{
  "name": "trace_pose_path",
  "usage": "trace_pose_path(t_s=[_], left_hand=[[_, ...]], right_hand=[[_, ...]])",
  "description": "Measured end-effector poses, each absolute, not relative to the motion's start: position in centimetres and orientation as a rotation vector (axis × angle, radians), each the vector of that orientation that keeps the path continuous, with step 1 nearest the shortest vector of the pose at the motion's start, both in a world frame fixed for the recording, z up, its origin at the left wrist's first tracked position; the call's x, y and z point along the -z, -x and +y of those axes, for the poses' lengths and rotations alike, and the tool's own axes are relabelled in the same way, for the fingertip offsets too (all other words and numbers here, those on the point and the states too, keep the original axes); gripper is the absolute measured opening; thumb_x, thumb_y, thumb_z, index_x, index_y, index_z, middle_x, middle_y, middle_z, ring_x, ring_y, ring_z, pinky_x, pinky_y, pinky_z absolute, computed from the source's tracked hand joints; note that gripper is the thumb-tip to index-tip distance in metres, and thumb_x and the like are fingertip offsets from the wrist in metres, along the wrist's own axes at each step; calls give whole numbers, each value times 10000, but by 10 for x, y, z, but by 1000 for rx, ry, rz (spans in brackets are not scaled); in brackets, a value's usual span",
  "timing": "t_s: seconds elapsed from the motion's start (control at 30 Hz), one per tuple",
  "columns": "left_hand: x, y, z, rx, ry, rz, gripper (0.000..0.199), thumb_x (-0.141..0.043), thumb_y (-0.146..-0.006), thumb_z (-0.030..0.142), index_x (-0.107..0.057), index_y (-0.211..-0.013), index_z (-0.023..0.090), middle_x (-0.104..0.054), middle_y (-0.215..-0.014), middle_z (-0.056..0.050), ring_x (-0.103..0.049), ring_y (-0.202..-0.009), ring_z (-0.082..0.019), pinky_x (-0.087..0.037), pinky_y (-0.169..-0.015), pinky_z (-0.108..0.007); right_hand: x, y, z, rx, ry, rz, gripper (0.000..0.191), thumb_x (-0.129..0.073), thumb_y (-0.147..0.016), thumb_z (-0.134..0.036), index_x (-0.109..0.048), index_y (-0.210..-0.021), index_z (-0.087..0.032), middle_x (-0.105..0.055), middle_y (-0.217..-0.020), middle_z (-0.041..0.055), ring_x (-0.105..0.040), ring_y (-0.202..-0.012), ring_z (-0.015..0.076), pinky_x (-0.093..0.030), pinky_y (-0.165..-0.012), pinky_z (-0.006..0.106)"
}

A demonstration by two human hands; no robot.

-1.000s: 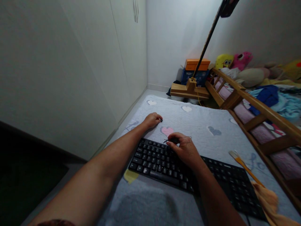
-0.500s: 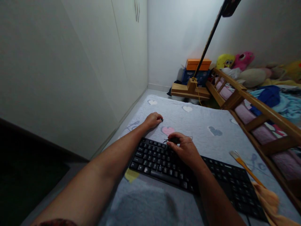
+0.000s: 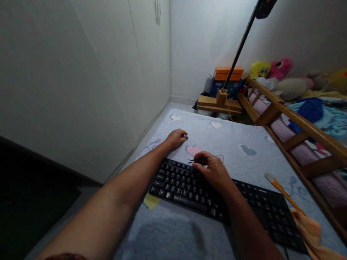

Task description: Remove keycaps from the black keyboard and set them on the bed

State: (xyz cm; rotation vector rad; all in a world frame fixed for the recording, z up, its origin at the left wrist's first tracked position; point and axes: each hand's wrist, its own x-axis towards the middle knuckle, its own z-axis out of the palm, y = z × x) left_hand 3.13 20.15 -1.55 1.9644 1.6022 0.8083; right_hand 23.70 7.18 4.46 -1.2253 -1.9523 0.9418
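My left hand [image 3: 175, 139] rests on the far part of the cloth, its thumb and forefinger at a small black keycap [image 3: 186, 137]. Over the top edge of a black keyboard [image 3: 187, 186], my right hand [image 3: 213, 168] is closed around a keycap puller [image 3: 201, 161] with a dark body. Its thin prongs point left past the fingertips, and a wire loop sticks out behind the knuckles. My right forearm hides part of the keyboard's middle.
A brush with an orange handle [image 3: 283, 189] lies right of the keyboard, beside an orange cloth [image 3: 309, 227]. A wooden bed rail [image 3: 303, 126] runs along the right, a pale cabinet [image 3: 108, 72] along the left. A wooden stand [image 3: 219, 103] is at the back.
My left forefinger has lifted slightly, showing more of the keycap. My right hand and the puller stay almost in place.
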Motion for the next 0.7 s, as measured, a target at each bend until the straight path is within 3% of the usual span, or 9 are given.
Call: trace_pose_path(t_s=[0.17, 0.7], left_hand=[[7, -19, 190, -871, -1846, 1575, 378, -587, -733, 173, -685, -1095, 130, -697, -919, -67, -618, -758, -142, -494, -738, -272], [-3, 7, 106, -1031, -1569, 1494, 297, -574, -773, 259, -706, -1014, 146, -732, -1022, -85, -656, -944, -195, -490, -903, -354]], right_hand=[[-44, -235, 70, -940, 1225, -1980, 119, -627, -772, -205, -637, -891, -195, -699, -837, 20, -643, -734, 147, -496, -715, 277], [-35, -191, 68, -819, 1156, -2131, 97, -630, -794, -161, -643, -885, -193, -695, -873, 31, -631, -813, 164, -475, -783, 294]])
